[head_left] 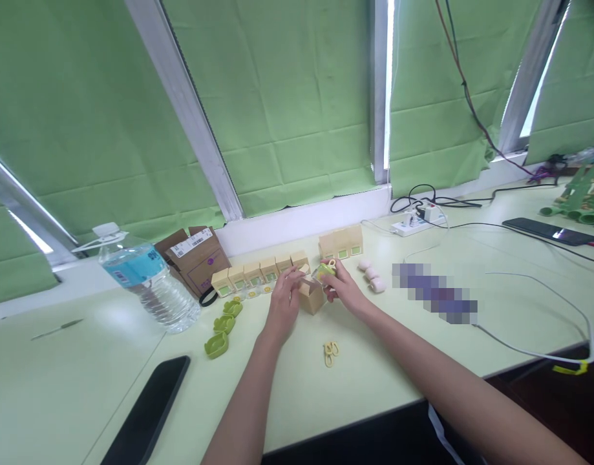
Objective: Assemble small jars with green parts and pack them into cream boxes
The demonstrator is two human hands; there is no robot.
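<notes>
A small open cardboard box stands on the table between my hands, its top flaps up. My left hand is closed on the box's left side, fingers at a flap. Above the opening, my right hand pinches a small green keychain with a pale yellow loop on top. Closer to me lie several yellow plastic loops. Left of the left hand sit three green cat-ear-shaped shells. Pale pink rounded pieces rest beyond my right hand.
Small boxes with clear round pieces before them form a row at the back, with more boxes to the right. A water bottle, an opened carton and a phone are left. A power strip with cables stands back right.
</notes>
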